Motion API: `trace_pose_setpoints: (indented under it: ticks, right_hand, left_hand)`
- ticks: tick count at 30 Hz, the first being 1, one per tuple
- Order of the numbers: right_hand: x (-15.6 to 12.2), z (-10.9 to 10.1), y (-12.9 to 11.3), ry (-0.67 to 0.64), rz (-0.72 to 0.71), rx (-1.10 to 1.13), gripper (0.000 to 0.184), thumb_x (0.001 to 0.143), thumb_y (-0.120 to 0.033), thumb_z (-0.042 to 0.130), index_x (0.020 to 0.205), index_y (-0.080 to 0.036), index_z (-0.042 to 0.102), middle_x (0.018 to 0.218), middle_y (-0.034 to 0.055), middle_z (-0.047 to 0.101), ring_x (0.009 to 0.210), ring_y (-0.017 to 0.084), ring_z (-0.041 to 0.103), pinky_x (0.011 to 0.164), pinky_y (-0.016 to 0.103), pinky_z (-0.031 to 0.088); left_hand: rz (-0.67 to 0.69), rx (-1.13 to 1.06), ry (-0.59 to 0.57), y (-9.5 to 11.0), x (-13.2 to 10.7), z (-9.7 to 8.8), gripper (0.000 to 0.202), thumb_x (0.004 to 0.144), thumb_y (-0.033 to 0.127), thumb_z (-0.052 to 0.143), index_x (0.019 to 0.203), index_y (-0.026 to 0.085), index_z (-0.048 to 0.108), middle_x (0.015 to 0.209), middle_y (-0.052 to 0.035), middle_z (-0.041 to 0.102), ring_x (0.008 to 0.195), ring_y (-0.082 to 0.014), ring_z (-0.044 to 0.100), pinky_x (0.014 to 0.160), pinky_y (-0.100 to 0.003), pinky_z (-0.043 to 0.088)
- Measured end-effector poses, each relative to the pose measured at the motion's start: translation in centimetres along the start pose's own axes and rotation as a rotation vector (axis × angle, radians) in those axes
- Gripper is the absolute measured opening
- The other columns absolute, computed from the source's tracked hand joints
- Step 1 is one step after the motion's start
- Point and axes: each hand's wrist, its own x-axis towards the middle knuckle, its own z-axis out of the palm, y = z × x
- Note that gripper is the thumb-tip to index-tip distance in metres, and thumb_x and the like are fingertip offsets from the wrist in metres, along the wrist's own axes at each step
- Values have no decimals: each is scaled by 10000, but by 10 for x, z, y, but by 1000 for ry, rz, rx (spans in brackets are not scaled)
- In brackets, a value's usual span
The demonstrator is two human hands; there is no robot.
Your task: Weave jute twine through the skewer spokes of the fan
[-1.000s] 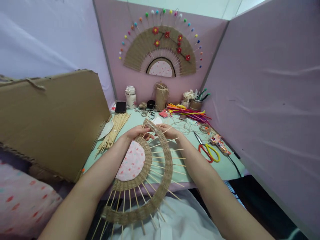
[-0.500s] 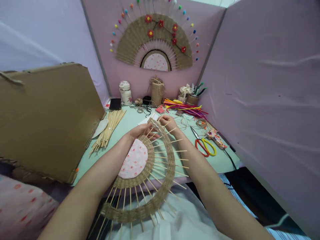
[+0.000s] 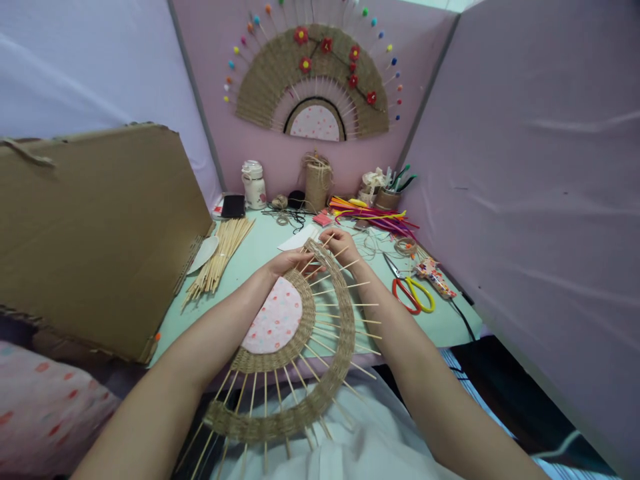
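Observation:
A half-round woven fan [image 3: 344,327] lies tilted over my lap and the table's front edge. Thin wooden sticks radiate from its inner woven half-ring, which frames a pink dotted cloth panel [image 3: 276,319]. An outer woven band crosses the sticks. My left hand [image 3: 294,261] is closed around the fan's upper end, its fingers partly behind the sticks. Beside the band's top end, my right hand [image 3: 342,243] has thumb and fingers pinched together near a stick tip. Whatever sits in that pinch is too small to make out.
Red-and-yellow scissors [image 3: 414,295] and a patterned glue gun [image 3: 434,277] lie at right. Bundled sticks [image 3: 220,260] lie left, beside a large cardboard sheet [image 3: 100,240]. Twine [image 3: 318,183], a white bottle [image 3: 254,187] and colourful pipe cleaners [image 3: 373,212] line the back. A finished fan [image 3: 270,73] hangs behind.
The whole view has shifted slightly, with the scene now a little further right. My right hand has shifted slightly at the band's end; the left keeps its hold on the fan.

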Motion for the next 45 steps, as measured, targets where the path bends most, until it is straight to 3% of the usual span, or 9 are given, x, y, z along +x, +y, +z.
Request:
trace_pose_setpoints:
  ticks: [7,13,20,28,35,41,45]
  right_hand:
    - [-4,-12,-14,-117,117,292,326,612,-415,743,739,-202,532,544,-92,428,430,40,340,530,227,418]
    - [-2,-28,-21,-157,119,419,264,656,-304,747,821,-208,565,739,-53,592,436,12,334,497,184,395]
    - [5,-21,-16,-153,127,497,222,664,-212,720,868,-205,631,893,-15,681,447,16,347,475,181,358]
    - [2,-16,-11,-172,202,540,210,690,-169,684,891,-203,633,994,0,682,415,11,288,510,207,426]
    - [-1,-5,-7,-211,255,600,224,693,-168,681,906,-179,616,798,-33,649,398,3,299,473,168,419]
    - [-6,5,-5,-383,346,561,298,720,-241,698,992,-156,612,441,-101,392,387,39,359,440,160,377]
    - [-8,8,-5,-341,357,471,323,698,-240,712,996,-161,616,530,-57,520,493,78,504,515,199,446]
  left_hand:
    - [7,32,5,-5,2,-4,434,778,160,646,1204,173,564,1028,-97,680,823,-201,678,684,-286,484]
    - [-26,27,26,-6,2,-4,389,765,145,659,1147,182,599,1007,-80,685,824,-200,678,673,-280,489]
    - [-25,43,27,-6,3,-4,423,758,158,668,1171,174,581,1000,-92,683,836,-208,672,672,-286,485]
    - [-16,24,61,-5,1,-3,349,771,158,650,1116,164,601,966,-88,689,814,-212,672,664,-292,482]
    - [-22,-4,79,-4,0,1,278,824,222,593,1093,160,626,964,-92,695,787,-212,671,634,-284,483]
    - [-39,-71,54,-2,2,-2,495,886,479,414,1169,119,603,1005,-148,680,821,-255,662,682,-354,496]
    - [13,-156,88,-4,7,-11,380,893,376,442,1058,100,644,947,-139,693,826,-228,657,745,-347,492]
